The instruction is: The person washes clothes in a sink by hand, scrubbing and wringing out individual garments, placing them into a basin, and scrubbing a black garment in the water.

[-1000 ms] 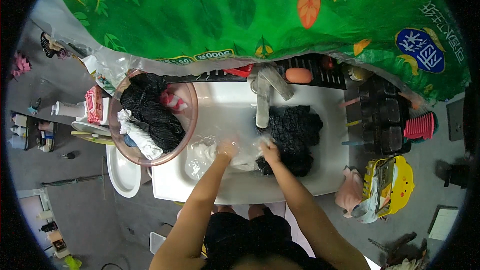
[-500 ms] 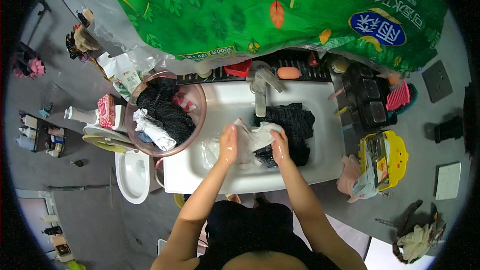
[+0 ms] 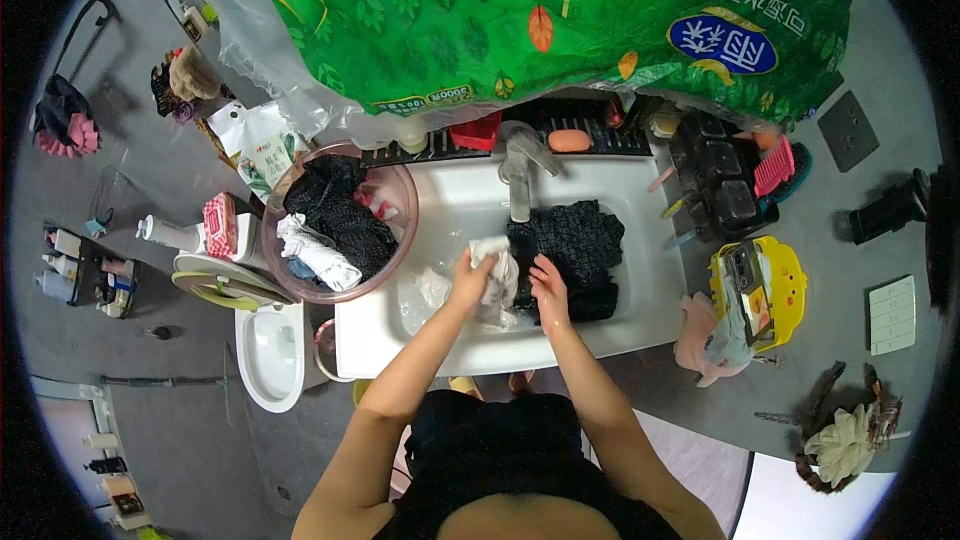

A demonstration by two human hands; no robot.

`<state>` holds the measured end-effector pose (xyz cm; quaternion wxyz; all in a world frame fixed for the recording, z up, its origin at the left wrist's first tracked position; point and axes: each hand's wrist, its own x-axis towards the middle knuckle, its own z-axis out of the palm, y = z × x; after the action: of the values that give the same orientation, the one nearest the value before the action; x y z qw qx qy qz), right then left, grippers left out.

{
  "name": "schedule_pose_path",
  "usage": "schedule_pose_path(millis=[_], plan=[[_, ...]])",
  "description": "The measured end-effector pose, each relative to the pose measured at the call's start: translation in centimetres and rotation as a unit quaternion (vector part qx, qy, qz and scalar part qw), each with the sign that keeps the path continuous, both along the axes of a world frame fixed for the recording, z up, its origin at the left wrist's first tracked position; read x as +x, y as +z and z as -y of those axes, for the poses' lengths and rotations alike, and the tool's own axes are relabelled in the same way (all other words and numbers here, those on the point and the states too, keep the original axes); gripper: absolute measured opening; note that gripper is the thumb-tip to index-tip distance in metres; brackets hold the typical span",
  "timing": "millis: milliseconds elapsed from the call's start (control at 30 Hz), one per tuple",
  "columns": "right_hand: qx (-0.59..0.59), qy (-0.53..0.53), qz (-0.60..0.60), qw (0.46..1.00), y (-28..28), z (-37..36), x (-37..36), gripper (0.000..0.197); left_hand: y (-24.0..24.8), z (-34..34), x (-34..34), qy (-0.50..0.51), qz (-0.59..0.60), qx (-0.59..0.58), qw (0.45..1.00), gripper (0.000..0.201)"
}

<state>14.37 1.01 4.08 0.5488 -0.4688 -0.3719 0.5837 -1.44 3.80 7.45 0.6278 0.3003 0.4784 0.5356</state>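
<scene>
My left hand (image 3: 470,282) is closed on a wet white cloth (image 3: 497,275) that hangs down into the white sink (image 3: 455,185). Just right of the cloth, my right hand (image 3: 549,296) holds nothing visible, with its fingers loosely apart. A crinkled black garment (image 3: 585,240) lies wet in the right half of the basin, beside and partly behind my right hand. To the left of my left hand, another pale bit of cloth or suds (image 3: 432,288) shows in the water. The metal faucet (image 3: 517,185) stands over the basin behind both hands.
A pinkish basin (image 3: 413,205) of black and white clothes overlaps the sink's left end. Behind the faucet, a black shelf (image 3: 540,130) bears an orange soap bar (image 3: 569,141) and a red dish (image 3: 475,132). A big green package (image 3: 450,30) overhangs it. A yellow basket (image 3: 795,290) sits at right.
The white cloth, stretched between both hands before, is now gathered in my left hand. My right hand has let go of it and opened. The whole view has shifted slightly.
</scene>
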Motion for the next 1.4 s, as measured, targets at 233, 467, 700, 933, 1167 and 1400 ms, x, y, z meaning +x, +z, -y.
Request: schedule_pose_path(millis=[233,467,700,933,1167,1400], plan=[[0.158,0.15,0.324,0.921,-0.9,-1.3,-5.9,0.086,13.0,-0.3,1.6,0.019,0.223,-0.051,0.973,0.026],[-0.132,0.142,0.447,0.874,-2.2,-4.9,-5.4,0.047,4.7,-1.2,-2.9,0.136,-0.045,0.078,0.987,0.03],[0.043,0.112,0.67,0.732,-9.0,-3.7,-3.9,0.044,-8.9,-0.6,-1.3,-0.045,-0.723,-0.058,0.687,0.06],[-0.154,0.223,0.714,0.645,-17.9,-6.1,-3.2,0.031,-18.4,-2.6,-0.5,-0.12,-0.734,-0.011,0.668,0.058],[-0.099,0.34,0.755,0.551,-14.3,-9.3,-1.6,0.032,-12.5,-2.7,-0.5,-0.099,-0.693,0.097,0.707,0.037],[0.027,0.33,0.708,0.624,2.9,-8.0,-3.8,0.032,-5.8,6.0,0.4,0.174,0.105,-0.274,0.94,0.057]])
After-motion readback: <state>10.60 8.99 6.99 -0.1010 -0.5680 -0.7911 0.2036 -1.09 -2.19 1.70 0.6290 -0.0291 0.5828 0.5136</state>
